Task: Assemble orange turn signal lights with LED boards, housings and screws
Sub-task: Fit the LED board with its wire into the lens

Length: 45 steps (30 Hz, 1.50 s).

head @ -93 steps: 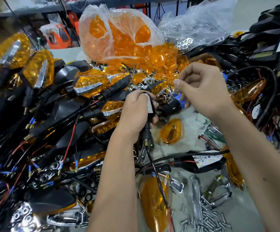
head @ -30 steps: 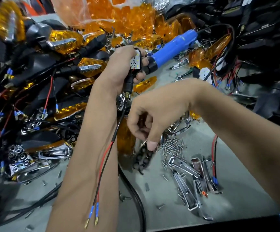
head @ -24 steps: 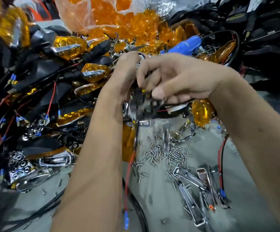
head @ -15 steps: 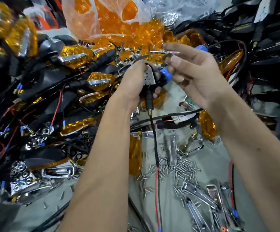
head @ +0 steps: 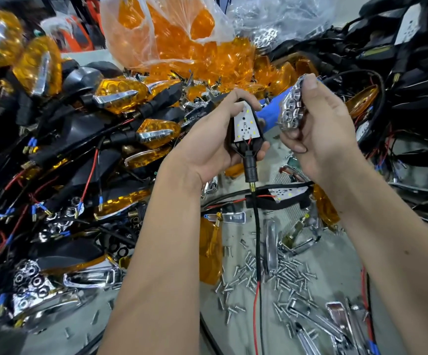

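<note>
Two hands: left hand (head: 207, 147) grips housing (head: 246, 147); right hand (head: 320, 131) grips reflector (head: 291, 106).

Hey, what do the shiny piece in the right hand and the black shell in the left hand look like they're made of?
Reflector in the right hand: likely chrome-plated plastic, with mirror-bright moulded cups. Housing in the left hand: likely matte black plastic, no glare. Metal can't be ruled out for either.

The left hand (head: 209, 139) hides most of the black housing (head: 257, 147); the bag (head: 161, 29) runs off the top edge.
</note>
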Motion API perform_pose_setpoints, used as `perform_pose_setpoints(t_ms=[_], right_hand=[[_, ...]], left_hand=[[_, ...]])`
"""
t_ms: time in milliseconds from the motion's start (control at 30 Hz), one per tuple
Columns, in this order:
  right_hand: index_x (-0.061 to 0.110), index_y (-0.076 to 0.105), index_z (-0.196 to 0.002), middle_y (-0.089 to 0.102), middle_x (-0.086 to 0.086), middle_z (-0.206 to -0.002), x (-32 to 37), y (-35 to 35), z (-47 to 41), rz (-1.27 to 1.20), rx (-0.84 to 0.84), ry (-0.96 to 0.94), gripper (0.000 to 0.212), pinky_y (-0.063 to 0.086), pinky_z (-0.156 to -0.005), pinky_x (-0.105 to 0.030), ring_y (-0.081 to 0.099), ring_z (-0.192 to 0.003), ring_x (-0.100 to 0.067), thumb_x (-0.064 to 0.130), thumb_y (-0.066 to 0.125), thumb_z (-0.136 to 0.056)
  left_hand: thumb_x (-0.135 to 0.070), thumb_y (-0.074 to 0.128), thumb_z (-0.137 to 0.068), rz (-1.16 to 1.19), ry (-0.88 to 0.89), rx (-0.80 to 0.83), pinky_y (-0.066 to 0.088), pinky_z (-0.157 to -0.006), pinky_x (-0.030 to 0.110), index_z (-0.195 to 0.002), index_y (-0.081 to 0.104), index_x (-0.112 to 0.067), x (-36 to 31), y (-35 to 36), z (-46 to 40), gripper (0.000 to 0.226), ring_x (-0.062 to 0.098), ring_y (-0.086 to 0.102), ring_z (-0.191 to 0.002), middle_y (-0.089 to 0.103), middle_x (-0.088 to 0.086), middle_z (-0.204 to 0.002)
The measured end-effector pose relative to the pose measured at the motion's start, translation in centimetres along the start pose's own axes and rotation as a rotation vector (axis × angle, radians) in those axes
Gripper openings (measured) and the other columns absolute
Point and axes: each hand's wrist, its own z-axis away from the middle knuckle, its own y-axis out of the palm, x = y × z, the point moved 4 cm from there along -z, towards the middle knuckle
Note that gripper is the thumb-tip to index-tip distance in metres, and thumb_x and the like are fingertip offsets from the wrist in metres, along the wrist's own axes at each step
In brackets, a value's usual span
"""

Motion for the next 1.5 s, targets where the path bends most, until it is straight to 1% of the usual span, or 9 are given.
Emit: perform_pose_setpoints(t_ms=[267,400,500,600,733,967,1167,1300,1500], right_hand=[[0.016,0.053,-0.087,0.047,-0.006,-0.070,0.3,0.2,0.3,0.091,-0.047,-0.110,0.027,0.025,-0.040,-0.022,0.038,-0.046,-0.014,0.028,0.046,-0.111],[0.011,0.059,-0.110,0.054,-0.006,-0.076,0.4,0.0,0.3,0.149,-0.045,-0.097,0.013,0.031,-0.042,-0.024,0.045,-0.051,-0.014,0.021,0.052,-0.107],[0.012,0.063,-0.123,0.061,-0.004,-0.078,0.1,-0.4,0.2,0.243,-0.116,-0.074,0.021,0.039,-0.046,-0.028,0.054,-0.060,-0.017,0.011,0.050,-0.107],[0.013,0.062,-0.104,0.068,-0.008,-0.083,-0.6,-0.3,0.2,0.273,-0.151,-0.006,0.018,0.058,-0.058,-0.040,0.066,-0.068,-0.025,0.006,0.046,-0.103],[0.020,0.049,-0.076,0.049,-0.002,-0.058,-1.6,-0.3,-0.1,0.271,-0.187,0.102,0.015,0.037,-0.047,-0.027,0.043,-0.047,-0.018,0.011,0.037,-0.077],[0.008,0.065,-0.095,0.064,0.006,-0.058,-0.3,0.5,0.3,0.170,-0.132,0.088,0.030,0.049,-0.045,-0.026,0.057,-0.046,-0.011,0.000,0.036,-0.097],[0.011,0.067,-0.109,0.069,-0.011,-0.087,0.1,0.9,0.5,0.210,0.027,-0.126,0.012,0.057,-0.084,-0.043,0.066,-0.085,-0.026,0.006,0.064,-0.099],[0.013,0.074,-0.099,0.076,-0.006,-0.088,0.6,0.9,0.6,0.332,-0.060,-0.310,0.011,0.057,-0.081,-0.033,0.071,-0.083,-0.020,0.011,0.080,-0.089],[0.009,0.075,-0.102,0.074,-0.010,-0.089,1.4,1.5,1.0,0.467,-0.041,-0.418,0.017,0.056,-0.076,-0.029,0.069,-0.080,-0.020,0.010,0.083,-0.087]], left_hand=[[-0.020,0.033,-0.111,0.032,0.072,0.186,0.054,-0.069,0.040,-0.101,0.055,-0.017,-0.4,1.0,0.4,0.024,0.025,0.047,-0.081,0.041,0.011,-0.109],[-0.020,0.032,-0.112,0.060,0.077,0.179,0.055,-0.068,0.040,-0.100,0.055,-0.016,-0.3,0.8,0.3,0.027,0.028,0.048,-0.084,0.046,0.013,-0.107],[-0.021,0.032,-0.111,0.085,0.086,0.106,0.054,-0.064,0.039,-0.096,0.057,-0.016,-0.2,0.7,0.0,0.030,0.035,0.041,-0.097,0.042,0.015,-0.116],[-0.019,0.032,-0.111,0.080,0.134,0.021,0.054,-0.063,0.038,-0.095,0.056,-0.015,-0.4,0.4,-0.2,0.030,0.031,0.051,-0.087,0.046,0.011,-0.106],[-0.018,0.030,-0.111,-0.001,0.207,-0.029,0.054,-0.067,0.039,-0.095,0.058,-0.016,-0.5,0.4,-0.4,0.032,0.022,0.052,-0.073,0.046,0.008,-0.102],[-0.015,0.029,-0.111,-0.019,0.153,-0.095,0.053,-0.062,0.039,-0.093,0.057,-0.013,-0.1,0.4,-0.5,0.034,0.026,0.051,-0.077,0.043,0.013,-0.104],[-0.014,0.030,-0.111,-0.034,0.114,-0.107,0.048,-0.067,0.034,-0.095,0.055,-0.012,-0.4,0.5,-0.2,0.030,0.027,0.053,-0.080,0.053,0.016,-0.095],[-0.018,0.031,-0.113,-0.064,0.072,-0.091,0.045,-0.069,0.039,-0.096,0.055,-0.012,-0.3,0.9,-0.1,0.029,0.031,0.040,-0.091,0.047,0.016,-0.107],[-0.026,0.035,-0.114,-0.029,0.010,-0.094,0.055,-0.061,0.037,-0.117,0.058,-0.009,0.1,1.0,-0.2,0.029,0.020,0.055,-0.078,0.055,0.015,-0.100]])
